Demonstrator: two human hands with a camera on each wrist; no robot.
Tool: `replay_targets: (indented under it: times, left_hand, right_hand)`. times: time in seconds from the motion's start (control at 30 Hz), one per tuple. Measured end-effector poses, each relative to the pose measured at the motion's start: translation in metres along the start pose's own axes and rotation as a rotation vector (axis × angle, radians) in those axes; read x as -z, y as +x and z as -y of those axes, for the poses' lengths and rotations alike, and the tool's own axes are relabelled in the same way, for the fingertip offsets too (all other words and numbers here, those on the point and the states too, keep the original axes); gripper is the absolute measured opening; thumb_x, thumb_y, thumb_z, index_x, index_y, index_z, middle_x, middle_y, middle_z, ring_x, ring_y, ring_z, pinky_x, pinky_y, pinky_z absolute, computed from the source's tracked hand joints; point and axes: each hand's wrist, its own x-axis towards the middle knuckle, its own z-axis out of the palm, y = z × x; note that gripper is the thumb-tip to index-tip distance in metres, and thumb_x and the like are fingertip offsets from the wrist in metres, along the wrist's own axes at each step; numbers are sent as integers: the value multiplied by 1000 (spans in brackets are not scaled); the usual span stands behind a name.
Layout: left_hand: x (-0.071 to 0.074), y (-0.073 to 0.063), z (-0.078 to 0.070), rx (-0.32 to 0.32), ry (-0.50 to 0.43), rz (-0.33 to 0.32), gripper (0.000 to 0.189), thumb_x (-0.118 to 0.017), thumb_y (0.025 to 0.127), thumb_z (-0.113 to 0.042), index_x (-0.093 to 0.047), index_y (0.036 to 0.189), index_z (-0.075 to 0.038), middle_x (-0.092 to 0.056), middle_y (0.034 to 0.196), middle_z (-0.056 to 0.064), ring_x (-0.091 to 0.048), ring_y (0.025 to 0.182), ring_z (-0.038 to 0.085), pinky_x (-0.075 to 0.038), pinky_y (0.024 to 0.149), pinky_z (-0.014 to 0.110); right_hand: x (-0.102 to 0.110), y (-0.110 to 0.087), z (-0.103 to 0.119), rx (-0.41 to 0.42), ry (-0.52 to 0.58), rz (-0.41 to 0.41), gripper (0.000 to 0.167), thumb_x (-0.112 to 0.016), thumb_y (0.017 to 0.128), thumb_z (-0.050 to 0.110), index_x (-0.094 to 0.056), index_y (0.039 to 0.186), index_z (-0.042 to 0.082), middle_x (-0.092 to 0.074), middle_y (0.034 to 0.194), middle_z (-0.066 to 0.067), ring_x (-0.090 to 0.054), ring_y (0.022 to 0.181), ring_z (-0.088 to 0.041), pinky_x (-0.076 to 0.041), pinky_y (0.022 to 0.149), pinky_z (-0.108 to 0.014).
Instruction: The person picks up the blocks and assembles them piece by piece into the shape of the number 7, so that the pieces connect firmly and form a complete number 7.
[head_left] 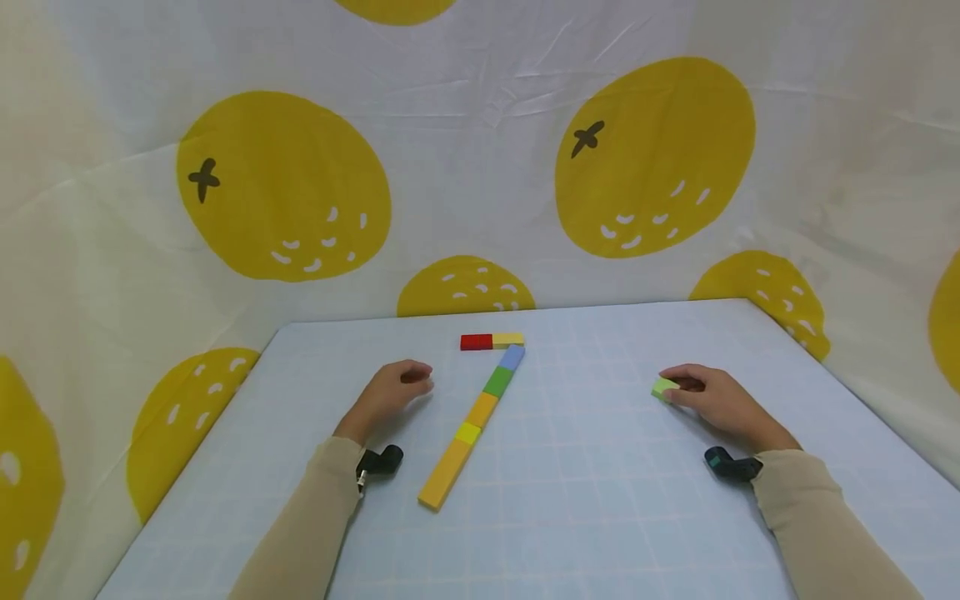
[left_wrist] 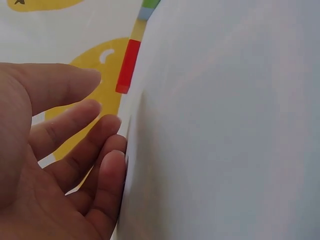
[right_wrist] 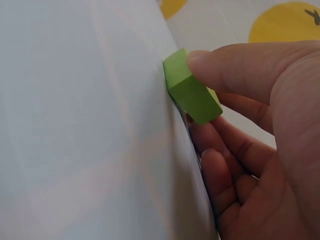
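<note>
My right hand (head_left: 705,396) pinches a light green block (right_wrist: 192,90) between thumb and fingers, low over the right part of the table. Left of the row of blocks, my left hand (head_left: 390,396) rests with loosely curled fingers and nothing between them; the thumb (left_wrist: 75,82) stands apart from the fingertips. A slanting line of blocks runs away from me: a long orange block (head_left: 444,473), a yellow one (head_left: 468,432), an orange one (head_left: 482,410), a green one (head_left: 498,381) and a blue one (head_left: 513,357). At its far end lie a red block (head_left: 476,342) and a pale yellow block (head_left: 508,339), end to end.
A pale table (head_left: 585,517) with a faint grid lies beneath both hands. Behind it hangs a white curtain (head_left: 472,167) printed with big yellow fruit. Each wrist carries a small black camera, one on the left (head_left: 381,461) and one on the right (head_left: 731,465).
</note>
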Motion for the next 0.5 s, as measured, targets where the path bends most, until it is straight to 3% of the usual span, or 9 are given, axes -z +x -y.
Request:
replay_targets:
  times: [0.23,0.5]
  left_hand:
    - [1,-11,0,-46,-5,-35,33,-67,97,-26,-66,127,-13,-66,121,5,-58,112,25,-46,102,46]
    - [-2,-20,2,-11,3,-54,32,-67,97,-26,-66,127,-14,-67,118,3,-59,109,24,-48,100,44]
  right_hand:
    - [1,2,-2,13,-7,-22,50,-68,95,42,-62,132,9,-63,126,-14,-57,106,-28,-47,89,-42]
    - [-4,3,-3,0,-4,-20,51,-69,94,45,-62,132,11,-64,122,-12,-57,104,-27,-47,86,-38]
